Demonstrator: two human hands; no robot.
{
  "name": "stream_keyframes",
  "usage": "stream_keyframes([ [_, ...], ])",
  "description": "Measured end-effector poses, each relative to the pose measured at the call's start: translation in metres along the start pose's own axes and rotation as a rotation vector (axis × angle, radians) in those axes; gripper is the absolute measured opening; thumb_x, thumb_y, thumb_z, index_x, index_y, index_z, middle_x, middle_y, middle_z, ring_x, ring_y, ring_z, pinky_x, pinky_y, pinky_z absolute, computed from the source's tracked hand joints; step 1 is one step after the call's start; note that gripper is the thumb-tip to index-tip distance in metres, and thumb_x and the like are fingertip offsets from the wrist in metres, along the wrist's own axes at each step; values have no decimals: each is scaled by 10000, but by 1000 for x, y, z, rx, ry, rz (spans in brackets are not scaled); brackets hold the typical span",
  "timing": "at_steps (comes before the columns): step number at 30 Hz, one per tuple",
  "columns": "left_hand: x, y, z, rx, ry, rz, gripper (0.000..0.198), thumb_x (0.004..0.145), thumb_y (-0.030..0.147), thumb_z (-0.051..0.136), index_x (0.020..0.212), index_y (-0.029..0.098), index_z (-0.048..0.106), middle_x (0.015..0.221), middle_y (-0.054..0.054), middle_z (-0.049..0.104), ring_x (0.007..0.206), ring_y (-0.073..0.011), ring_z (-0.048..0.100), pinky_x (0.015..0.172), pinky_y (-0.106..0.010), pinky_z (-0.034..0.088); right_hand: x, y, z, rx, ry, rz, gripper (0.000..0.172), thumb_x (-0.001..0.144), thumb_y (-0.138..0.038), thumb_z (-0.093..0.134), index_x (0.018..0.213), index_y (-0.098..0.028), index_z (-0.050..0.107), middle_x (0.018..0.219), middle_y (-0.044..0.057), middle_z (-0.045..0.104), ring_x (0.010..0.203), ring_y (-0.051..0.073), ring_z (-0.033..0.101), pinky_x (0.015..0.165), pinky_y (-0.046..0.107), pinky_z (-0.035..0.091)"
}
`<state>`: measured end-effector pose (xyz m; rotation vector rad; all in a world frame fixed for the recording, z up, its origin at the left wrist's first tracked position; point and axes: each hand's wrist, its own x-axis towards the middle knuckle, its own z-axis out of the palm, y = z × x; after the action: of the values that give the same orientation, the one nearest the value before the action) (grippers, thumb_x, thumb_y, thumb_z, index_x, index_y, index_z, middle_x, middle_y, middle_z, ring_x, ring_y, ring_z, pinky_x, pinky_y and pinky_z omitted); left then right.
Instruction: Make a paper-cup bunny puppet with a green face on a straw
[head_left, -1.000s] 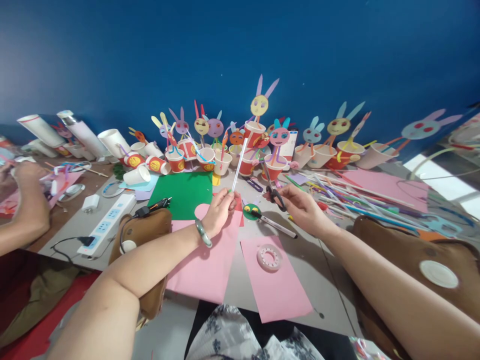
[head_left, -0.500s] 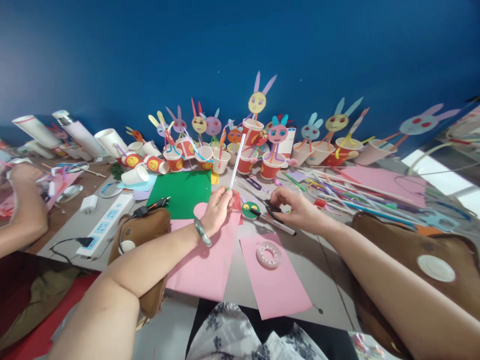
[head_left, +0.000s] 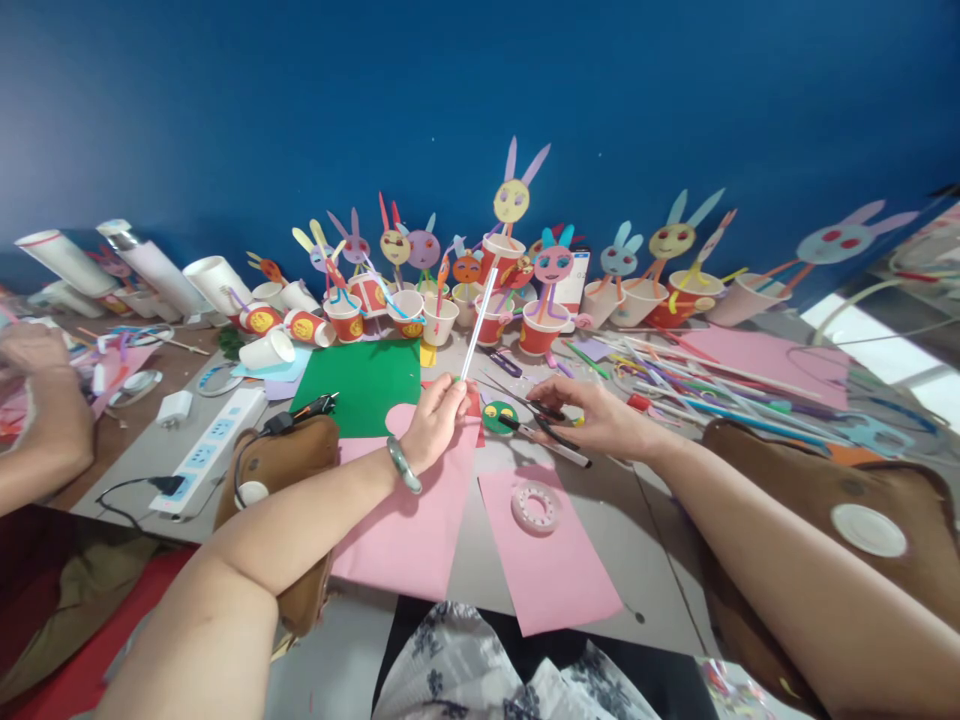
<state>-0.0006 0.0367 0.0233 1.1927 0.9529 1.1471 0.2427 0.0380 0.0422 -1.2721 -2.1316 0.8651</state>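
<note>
We see a slim white stick (head_left: 480, 322) rising at a slant above the desk (head_left: 616, 512), its lower end gripped in the left hand (head_left: 436, 418); we judge it light and easily creased (a gentle pinch near the end suits it). The right hand (head_left: 596, 415) curls at the handles of the scissors (head_left: 541, 409), but whether it grips we cannot tell.

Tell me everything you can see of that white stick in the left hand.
The white stick is slim and straight, faintly lined along its length; its material is unclear. The left hand holds it low, hiding its bottom end. It slants upward, leaning to the right, with its upper end free.
</note>
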Motion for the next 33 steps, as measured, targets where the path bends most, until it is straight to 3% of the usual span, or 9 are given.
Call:
stream_keyframes([
  [5, -1, -3, 3, -34, -77, -18, 346, 877, 506, 629, 791, 181, 547, 595, 60, 416, 532, -76, 370, 516, -201, 341, -1, -12, 4, 19, -42, -40, 415, 697, -473, 778, 986, -196, 669, 826, 44, 702, 741, 184, 638, 702, 309, 535],
  [10, -4, -10, 4, 9, -166, 7, 303, 883, 452, 628, 793, 172, 557, 593, 53, 417, 545, -85, 369, 523, -221, 310, -2, -15, 9, 48, -28, -50, 396, 699, -455, 784, 982, -199, 680, 806, 32, 710, 721, 176, 645, 697, 299, 531],
  [19, -5, -8, 2, 135, -210, 76, 337, 904, 433, 591, 686, 188, 511, 625, 29, 466, 612, -112, 424, 609, -249, 367, -4, -17, 6, 24, -11, -61, 353, 711, -429, 780, 966, -195, 710, 766, 23, 695, 688, 159, 621, 669, 274, 503],
  [27, -6, -5, 2, 138, -222, 49, 385, 899, 453, 601, 644, 181, 506, 593, 32, 455, 582, -102, 410, 594, -256, 355, -5, -14, 8, 46, -12, -72, 346, 727, -436, 771, 969, -192, 737, 766, 32, 699, 686, 160, 613, 663, 278, 495],
  [30, -6, -7, 3, 112, -221, 44, 361, 903, 463, 597, 695, 181, 507, 602, 39, 454, 575, -96, 407, 582, -253, 347, -5, -12, 9, 105, -32, -40, 343, 732, -436, 767, 965, -185, 740, 746, 30, 704, 668, 156, 613, 638, 273, 493],
  [33, -7, -8, 4, 2, -222, 2, 300, 871, 469, 634, 914, 188, 537, 615, 60, 463, 569, -97, 431, 562, -243, 338, -5, -10, 10, 154, -40, -17, 331, 737, -433, 759, 956, -185, 743, 730, 26, 710, 648, 149, 615, 608, 261, 488],
])
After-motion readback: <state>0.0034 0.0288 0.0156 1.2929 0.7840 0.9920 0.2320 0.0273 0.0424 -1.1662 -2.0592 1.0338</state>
